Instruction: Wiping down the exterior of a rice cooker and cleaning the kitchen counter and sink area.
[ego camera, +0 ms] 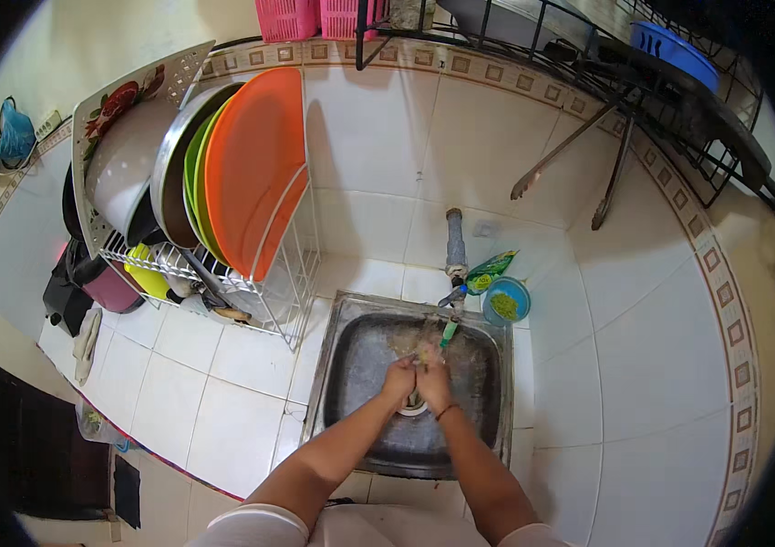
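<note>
Over a stainless steel sink (339, 437), my left hand (400, 379) and my right hand (434, 383) meet beneath the running tap (456, 301). Both have curled fingers around a small yellowish thing (422, 356), too blurred to name. Water splashes over the fingertips. The tap has a blue handle (452, 296) and a green spout end (449, 334), just beyond my right hand. Below my hands, the drain (415, 409) is partly hidden, with something greenish in it. A cord circles my right wrist.
Behind the sink stand a green pouch (490, 273) and a blue tub (486, 311) with green contents. A white wire dish rack (285, 301) with an orange plate (257, 171) and bowls is at left. Tongs (569, 150) hang from the black wire shelf (490, 41) at upper right.
</note>
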A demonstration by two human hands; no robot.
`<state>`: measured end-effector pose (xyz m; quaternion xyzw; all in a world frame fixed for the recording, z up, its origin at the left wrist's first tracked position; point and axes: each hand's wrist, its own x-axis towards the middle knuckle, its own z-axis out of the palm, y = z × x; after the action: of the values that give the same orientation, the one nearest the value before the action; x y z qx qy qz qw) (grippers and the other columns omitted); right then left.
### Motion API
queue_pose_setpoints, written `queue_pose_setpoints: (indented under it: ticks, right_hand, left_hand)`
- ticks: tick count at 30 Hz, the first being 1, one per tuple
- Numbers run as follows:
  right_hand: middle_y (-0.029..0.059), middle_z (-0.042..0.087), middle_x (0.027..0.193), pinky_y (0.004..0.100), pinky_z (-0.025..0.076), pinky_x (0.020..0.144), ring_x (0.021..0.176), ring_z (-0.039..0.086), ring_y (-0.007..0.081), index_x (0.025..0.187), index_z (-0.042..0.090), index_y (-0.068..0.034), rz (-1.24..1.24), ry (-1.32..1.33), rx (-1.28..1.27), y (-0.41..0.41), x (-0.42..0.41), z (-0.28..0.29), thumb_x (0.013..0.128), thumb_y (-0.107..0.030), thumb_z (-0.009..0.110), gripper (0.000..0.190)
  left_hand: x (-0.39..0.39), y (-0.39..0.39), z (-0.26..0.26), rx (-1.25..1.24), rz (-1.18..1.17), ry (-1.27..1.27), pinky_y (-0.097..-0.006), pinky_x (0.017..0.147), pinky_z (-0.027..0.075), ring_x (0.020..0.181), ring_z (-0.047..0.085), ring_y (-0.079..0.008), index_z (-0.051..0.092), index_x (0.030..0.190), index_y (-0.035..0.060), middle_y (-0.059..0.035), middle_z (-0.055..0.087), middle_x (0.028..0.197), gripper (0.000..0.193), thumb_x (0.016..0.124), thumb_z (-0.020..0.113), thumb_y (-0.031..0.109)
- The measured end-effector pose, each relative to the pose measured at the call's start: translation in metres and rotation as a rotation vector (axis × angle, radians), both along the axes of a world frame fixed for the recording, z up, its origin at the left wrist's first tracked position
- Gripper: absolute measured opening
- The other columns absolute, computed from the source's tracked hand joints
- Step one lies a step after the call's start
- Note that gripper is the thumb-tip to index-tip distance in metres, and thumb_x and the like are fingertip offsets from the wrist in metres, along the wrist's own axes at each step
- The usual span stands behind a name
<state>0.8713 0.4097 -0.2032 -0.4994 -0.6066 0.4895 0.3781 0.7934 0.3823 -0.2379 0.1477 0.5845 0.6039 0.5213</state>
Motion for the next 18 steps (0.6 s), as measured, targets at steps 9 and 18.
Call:
queue_pose_setpoints:
  ticks: [9, 18]
  right_hand:
    - [0.0267, 0.061, 0.085, 0.0438, 0.045, 0.072, 0.074, 0.056, 0.0424, 0.101, 0.061, -0.001, 0.097, -0.384, -0.107, -0.003, -0.001, 0.03, 0.091, -0.022, 0.052, 0.025]
    - [0.0044, 0.064, 0.088, 0.0355, 0.048, 0.071, 0.082, 0.06, 0.0163, 0.103, 0.063, -0.007, 0.141, 0.024, -0.589, 0.063, 0.04, 0.008, 0.093, -0.037, 0.056, 0.032]
  left_hand:
    - [-0.01, 0.005, 0.003, -0.078, -0.152, 0.697, -0.0429, 0.062, 0.048, 0.065, 0.064, -0.0356, 0.065, 0.077, -0.0023, -0.0231, 0.064, 0.073, 0.036, 0.086, 0.054, 0.031]
    - [-0.052, -0.028, 0.019, -0.047, -0.308, 0.046, -0.0218, 0.057, 0.044, 0.064, 0.056, -0.007, 0.062, 0.108, 0.0039, -0.0034, 0.065, 0.081, 0.029, 0.088, 0.065, 0.025]
